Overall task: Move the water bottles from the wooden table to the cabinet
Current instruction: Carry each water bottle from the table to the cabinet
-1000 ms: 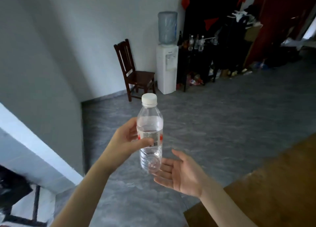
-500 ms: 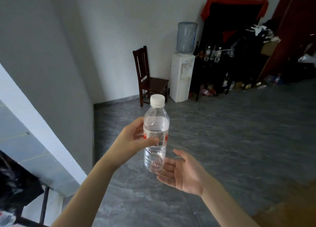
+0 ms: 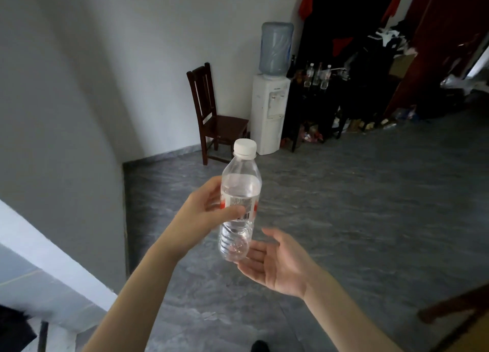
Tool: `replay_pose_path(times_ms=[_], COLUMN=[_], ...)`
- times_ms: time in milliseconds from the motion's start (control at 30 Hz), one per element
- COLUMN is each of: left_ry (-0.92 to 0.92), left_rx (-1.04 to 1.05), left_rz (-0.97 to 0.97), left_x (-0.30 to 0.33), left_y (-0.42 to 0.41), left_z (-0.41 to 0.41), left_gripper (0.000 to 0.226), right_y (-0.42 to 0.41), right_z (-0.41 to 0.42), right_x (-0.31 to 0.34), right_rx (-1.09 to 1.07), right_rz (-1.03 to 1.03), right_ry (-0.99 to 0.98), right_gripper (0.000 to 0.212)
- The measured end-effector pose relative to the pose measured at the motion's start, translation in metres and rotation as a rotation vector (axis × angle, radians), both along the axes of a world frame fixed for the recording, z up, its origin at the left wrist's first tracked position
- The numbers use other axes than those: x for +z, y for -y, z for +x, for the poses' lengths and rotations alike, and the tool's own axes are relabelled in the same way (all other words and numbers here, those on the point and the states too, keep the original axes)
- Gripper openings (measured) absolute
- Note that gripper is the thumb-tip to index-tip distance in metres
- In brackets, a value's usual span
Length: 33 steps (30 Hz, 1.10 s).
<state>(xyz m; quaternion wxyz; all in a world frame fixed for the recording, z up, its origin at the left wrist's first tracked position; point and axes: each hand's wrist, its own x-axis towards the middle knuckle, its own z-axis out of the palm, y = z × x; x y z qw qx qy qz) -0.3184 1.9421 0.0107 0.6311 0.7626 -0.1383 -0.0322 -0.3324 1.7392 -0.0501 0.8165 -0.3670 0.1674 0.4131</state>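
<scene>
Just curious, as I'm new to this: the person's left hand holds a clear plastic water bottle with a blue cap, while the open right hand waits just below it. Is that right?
Not quite: the cap is white, not blue. The head view shows the left hand holding the clear plastic water bottle by its label, white cap on top, with the open right hand just below its base.

Wooden chair (image 3: 215, 116) beside white water dispenser (image 3: 270, 97).

No words or brand names can be read. The water bottle (image 3: 239, 206) carries a red-and-white label (image 3: 239, 202) with a barcode — its bars show, but any digits or print are too small and blurred to make out.
</scene>
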Motion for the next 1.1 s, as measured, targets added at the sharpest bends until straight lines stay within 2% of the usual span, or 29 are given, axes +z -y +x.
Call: replay_pose_path(times_ms=[233,533,833,1100], left_ry=[0.005,-0.006,-0.033,-0.015], left_rx=[-0.080,-0.108,-0.118,-0.159], left_rz=[0.021,0.028,0.048,0.043], left_x=[0.007,0.020,0.011,0.013], left_y=[0.031,0.070,0.069,0.050], left_z=[0.118,0.260,0.387,0.521], left_gripper=[0.053,0.053,0.051,0.058], right_y=[0.030,0.076,0.077,0.061], right_z=[0.110,0.253,0.375,0.503], right_x=[0.000,0.006,-0.005,0.002], right_rx=[-0.086,-0.067,-0.048,-0.097], right_rz=[0.021,0.039,0.021,-0.035], right_ry=[0.022,0.035,0.004,0.025], right_gripper=[0.059,0.060,0.058,0.064])
